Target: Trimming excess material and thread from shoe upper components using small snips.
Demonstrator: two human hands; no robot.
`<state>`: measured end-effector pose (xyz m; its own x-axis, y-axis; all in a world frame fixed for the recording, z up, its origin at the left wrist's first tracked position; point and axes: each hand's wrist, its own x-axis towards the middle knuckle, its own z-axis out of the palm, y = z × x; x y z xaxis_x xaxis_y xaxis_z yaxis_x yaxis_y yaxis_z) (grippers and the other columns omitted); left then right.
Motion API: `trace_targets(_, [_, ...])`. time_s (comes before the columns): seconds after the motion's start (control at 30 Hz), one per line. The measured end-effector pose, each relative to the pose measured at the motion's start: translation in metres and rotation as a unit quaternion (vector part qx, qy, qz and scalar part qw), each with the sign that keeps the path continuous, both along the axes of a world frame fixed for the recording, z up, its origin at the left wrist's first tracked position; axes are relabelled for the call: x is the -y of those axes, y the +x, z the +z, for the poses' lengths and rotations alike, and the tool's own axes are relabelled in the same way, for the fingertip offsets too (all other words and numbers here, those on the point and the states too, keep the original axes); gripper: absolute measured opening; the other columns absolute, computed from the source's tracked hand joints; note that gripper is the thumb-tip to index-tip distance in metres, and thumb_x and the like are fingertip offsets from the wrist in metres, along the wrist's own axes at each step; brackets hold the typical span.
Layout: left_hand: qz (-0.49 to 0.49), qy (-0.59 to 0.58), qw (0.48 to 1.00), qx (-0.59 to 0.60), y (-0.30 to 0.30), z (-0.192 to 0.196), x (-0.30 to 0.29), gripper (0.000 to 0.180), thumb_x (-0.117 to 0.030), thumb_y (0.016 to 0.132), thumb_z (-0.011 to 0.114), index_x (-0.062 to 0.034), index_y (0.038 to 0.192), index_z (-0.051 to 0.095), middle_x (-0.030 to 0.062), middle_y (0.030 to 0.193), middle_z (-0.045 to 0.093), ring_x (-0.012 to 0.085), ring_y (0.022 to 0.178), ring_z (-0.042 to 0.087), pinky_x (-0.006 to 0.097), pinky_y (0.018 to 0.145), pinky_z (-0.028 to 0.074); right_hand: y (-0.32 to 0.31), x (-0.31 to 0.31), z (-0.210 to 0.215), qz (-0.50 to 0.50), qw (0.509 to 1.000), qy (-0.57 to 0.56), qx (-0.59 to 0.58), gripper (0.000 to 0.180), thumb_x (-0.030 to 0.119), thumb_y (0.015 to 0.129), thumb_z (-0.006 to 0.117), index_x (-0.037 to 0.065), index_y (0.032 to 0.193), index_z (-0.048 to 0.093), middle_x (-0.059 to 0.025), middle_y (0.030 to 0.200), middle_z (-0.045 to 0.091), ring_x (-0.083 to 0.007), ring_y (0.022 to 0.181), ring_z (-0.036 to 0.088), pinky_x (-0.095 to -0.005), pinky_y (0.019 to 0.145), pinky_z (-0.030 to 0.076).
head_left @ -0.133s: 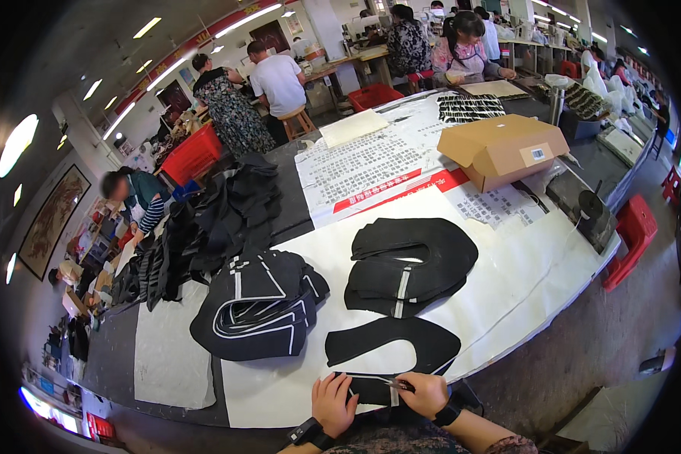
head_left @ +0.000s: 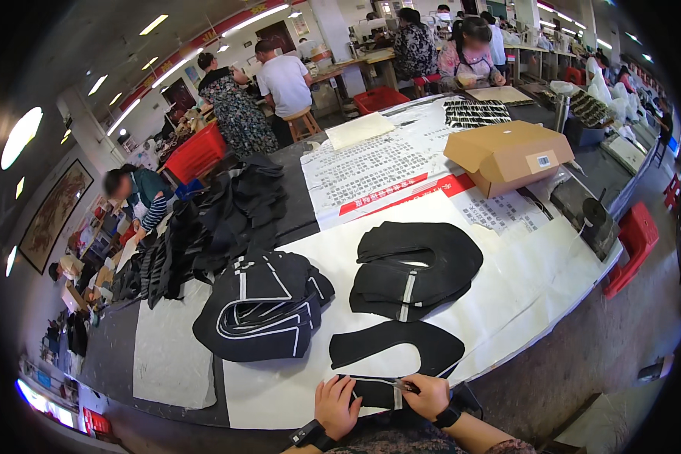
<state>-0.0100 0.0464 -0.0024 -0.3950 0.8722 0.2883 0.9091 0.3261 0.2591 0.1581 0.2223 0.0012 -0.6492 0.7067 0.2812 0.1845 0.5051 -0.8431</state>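
Observation:
My left hand (head_left: pixel 336 406) and my right hand (head_left: pixel 427 395) both grip a small black fabric piece (head_left: pixel 377 391) with a white strip, at the table's near edge. A thin tool shows between my right fingers; what it is I cannot tell. Just beyond lies a curved black fabric piece (head_left: pixel 397 344). Behind that sits a stack of similar black curved pieces (head_left: pixel 418 268). To the left is a pile of black pieces with white edging (head_left: pixel 259 308).
White paper (head_left: pixel 507 295) covers the table. A cardboard box (head_left: pixel 507 155) stands at the back right, a dark machine (head_left: pixel 586 219) by the right edge. Heaped dark garments (head_left: pixel 204 219) lie at the left. Several people work at far tables; red crates (head_left: pixel 197 155) stand around.

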Motion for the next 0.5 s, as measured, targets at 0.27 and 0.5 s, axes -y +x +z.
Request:
trace_targets(0.27, [0.002, 0.023, 1.000, 0.021, -0.003, 0.005, -0.005, 0.047, -0.026, 0.083, 0.075, -0.0075, 0.125, 0.066, 0.0090, 0.131, 0.062, 0.0333, 0.128, 0.052, 0.057, 0.109, 0.035, -0.006, -0.003, 0.000, -0.040, 0.999, -0.032, -0.017, 0.014, 0.007, 0.078, 0.079, 0.002, 0.089, 0.072, -0.0158, 0.075, 0.071, -0.0282, 0.067, 0.073, -0.0329, 0.061, 0.055])
trace_targets(0.5, [0.006, 0.016, 0.999, 0.033, 0.000, 0.005, 0.002, 0.047, -0.031, 0.085, 0.074, -0.0096, 0.127, 0.066, 0.0061, 0.133, 0.061, 0.0325, 0.129, 0.051, 0.058, 0.109, 0.035, -0.003, 0.000, -0.018, -0.063, 0.993, -0.098, -0.008, 0.014, 0.008, 0.079, 0.079, 0.001, 0.089, 0.072, -0.0145, 0.075, 0.072, -0.0254, 0.068, 0.074, -0.0317, 0.062, 0.055])
